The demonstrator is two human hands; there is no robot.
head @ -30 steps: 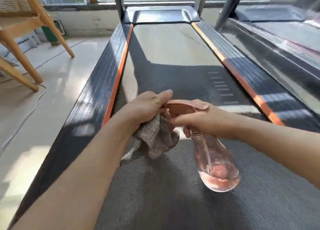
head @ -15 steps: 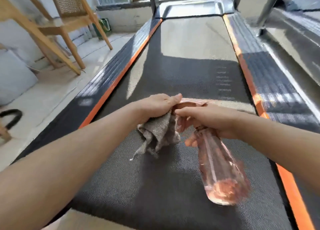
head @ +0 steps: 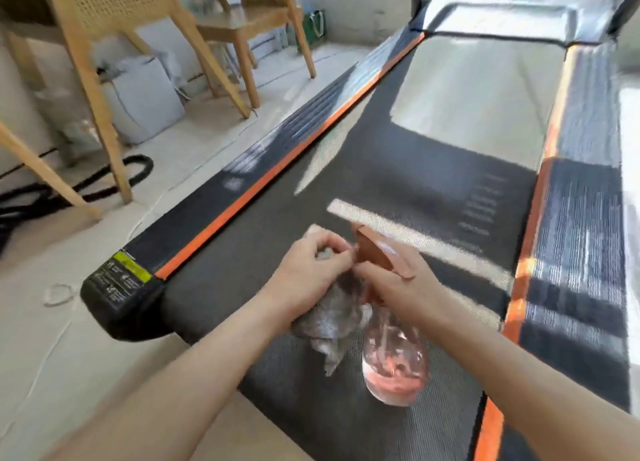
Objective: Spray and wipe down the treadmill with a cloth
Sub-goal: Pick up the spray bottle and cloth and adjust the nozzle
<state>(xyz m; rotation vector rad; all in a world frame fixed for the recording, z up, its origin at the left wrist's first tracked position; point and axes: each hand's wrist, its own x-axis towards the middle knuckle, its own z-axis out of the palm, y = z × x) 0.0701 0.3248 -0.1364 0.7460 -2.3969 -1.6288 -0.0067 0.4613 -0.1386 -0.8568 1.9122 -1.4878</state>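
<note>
My left hand (head: 308, 270) bunches the grey cloth (head: 334, 318) above the treadmill belt (head: 433, 169); my right hand (head: 394, 284) grips the spray bottle (head: 394, 367) just beside it, fingers touching.

Both hands meet over the near end of the treadmill belt (head: 398, 169). The left hand (head: 308, 270) grips a grey cloth (head: 332, 318) that hangs bunched beneath it, and the right hand (head: 394, 280) holds a clear spray bottle (head: 394, 367) with a pink nozzle, touching the cloth. Orange-striped side rails flank the belt. On the far left stand wooden chairs (head: 104, 44), with a black hose (head: 104, 180) on the floor.
</note>
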